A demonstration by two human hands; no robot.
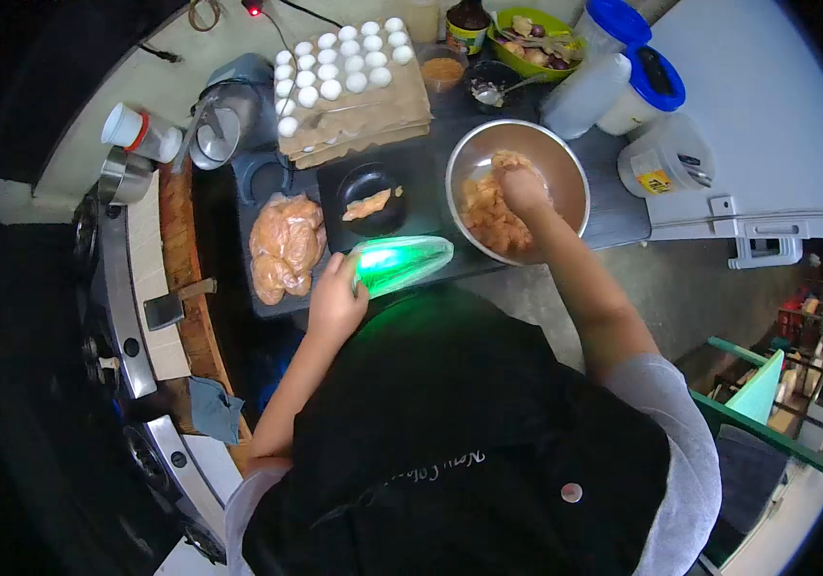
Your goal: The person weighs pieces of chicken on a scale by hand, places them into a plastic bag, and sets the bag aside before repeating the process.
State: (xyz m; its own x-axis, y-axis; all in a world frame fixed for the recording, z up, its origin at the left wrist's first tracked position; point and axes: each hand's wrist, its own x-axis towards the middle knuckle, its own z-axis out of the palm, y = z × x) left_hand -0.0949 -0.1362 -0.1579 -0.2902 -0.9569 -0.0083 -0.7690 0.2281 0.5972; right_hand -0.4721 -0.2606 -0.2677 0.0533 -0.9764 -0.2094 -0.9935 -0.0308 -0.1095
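My left hand (338, 298) is closed on the edge of a clear plastic bag (421, 261), which glows green where light strikes it. Inside a large metal bowl (581, 182), my right hand (524, 187) is closed around some orange-tinged raw meat (506, 159). More raw meat (493, 223) lies in the bowl beneath that hand; my fingertips are partly hidden. Between the bag and the egg trays sits a black dish (359, 182) with a strip of meat (367, 204) in it. Left of it rests a filled plastic bag of meat (287, 248).
Stacked trays of white eggs (354, 72) stand at the back. Behind the bowl are a green basin (536, 72) of onions, a small black bowl (494, 86) with a spoon, and blue-lidded containers (656, 82). A stove (133, 350) runs along the left.
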